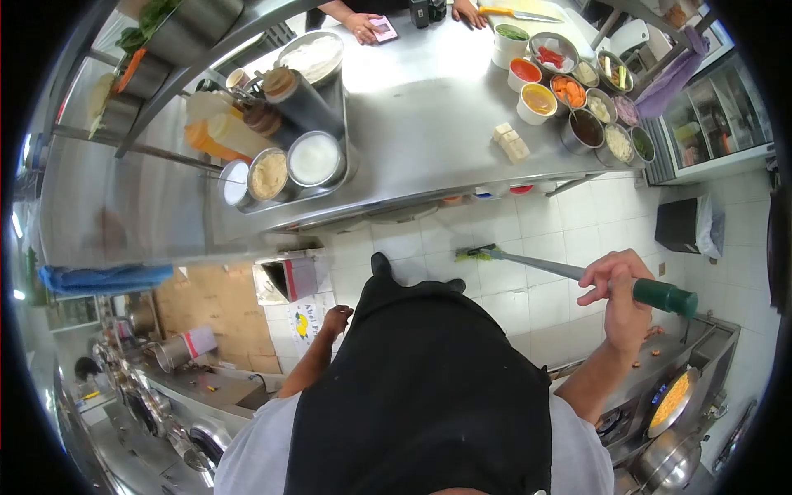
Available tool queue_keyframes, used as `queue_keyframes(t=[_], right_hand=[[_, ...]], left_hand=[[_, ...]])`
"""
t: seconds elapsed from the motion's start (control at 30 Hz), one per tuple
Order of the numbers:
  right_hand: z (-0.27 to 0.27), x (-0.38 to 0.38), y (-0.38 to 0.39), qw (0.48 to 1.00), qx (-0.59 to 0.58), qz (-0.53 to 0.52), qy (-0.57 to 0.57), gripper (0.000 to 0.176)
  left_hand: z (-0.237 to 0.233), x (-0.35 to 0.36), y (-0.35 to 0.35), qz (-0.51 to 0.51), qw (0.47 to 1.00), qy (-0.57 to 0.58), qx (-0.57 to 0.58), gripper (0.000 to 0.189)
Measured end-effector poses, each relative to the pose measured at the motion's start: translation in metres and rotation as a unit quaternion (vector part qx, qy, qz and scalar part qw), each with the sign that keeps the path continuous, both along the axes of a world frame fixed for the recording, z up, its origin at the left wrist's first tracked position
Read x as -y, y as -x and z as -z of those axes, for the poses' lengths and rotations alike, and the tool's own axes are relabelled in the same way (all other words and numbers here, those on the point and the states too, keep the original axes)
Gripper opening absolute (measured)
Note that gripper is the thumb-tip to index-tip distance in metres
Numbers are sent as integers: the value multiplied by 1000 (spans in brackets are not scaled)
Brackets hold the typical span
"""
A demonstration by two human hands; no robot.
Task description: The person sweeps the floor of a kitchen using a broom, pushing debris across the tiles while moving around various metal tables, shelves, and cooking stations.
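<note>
My right hand (620, 301), out to the right at waist height, grips a broom by its green handle end (664, 296). The broom's grey pole (540, 264) slants down and leftward to a green and yellow bristle head (478, 252) on the white tiled floor, ahead of my shoes. My left hand (336, 320) hangs low beside my black apron (421, 396). Its fingers are loosely bent and look a little apart, with nothing visible in them. A small box-like bin (289, 279) stands just beyond that hand.
Ahead stands a steel counter (412, 153) with sauce bottles, tubs of ingredients and white blocks (511, 143). Across it, another person's hand (361, 27) touches a pink phone. A black bin (683, 225) stands right. Behind me are a stove and a pan of food (671, 402).
</note>
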State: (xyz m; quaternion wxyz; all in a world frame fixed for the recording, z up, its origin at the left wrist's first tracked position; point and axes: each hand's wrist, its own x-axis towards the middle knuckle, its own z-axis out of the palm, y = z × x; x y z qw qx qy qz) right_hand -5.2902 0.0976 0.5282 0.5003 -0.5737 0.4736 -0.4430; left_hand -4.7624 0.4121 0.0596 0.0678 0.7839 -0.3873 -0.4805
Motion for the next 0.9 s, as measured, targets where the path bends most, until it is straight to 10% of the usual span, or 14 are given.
queue_keyframes(t=[0.2,0.37,0.8,0.9], right_hand=[[2,-6,-1,1000,-8,7,0,47],[0,-17,2,1000,-11,12,3,47],[3,-30,14,999,-12,30,8,46],[4,-30,18,999,-7,38,5,47]], left_hand=[[58,8,-14,70,992,109,-13,47],[2,56,18,-5,997,67,-25,49],[45,35,3,268,955,89,94,44],[-11,92,40,73,983,124,113,41]])
